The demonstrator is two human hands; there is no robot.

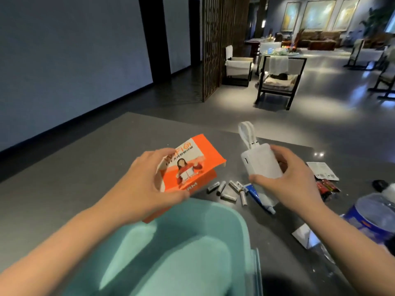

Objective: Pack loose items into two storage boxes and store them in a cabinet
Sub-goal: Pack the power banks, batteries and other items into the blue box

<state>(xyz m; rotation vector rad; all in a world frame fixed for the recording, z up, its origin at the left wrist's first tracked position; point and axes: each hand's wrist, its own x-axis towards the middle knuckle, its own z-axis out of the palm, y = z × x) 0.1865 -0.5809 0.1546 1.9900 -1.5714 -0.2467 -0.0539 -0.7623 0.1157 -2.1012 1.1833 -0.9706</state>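
Observation:
My left hand (pixel 147 182) grips an orange and white box (pixel 192 163), held tilted above the far rim of a teal storage box (pixel 235 218) that fills the near part of the view. My right hand (pixel 292 178) holds a white power bank (pixel 261 162) with a looped white cable (pixel 245 131) at its top, raised over the grey table (pixel 106 159). Several loose batteries (pixel 226 190) and a blue and white tube (pixel 259 197) lie on the table under my right hand.
To the right lie a white packet (pixel 322 170), a red pack (pixel 326 188), a small black object (pixel 379 184), a blue round tub with a clear lid (pixel 372 218) and a white sachet (pixel 303 235). Chairs and tables stand across the floor beyond.

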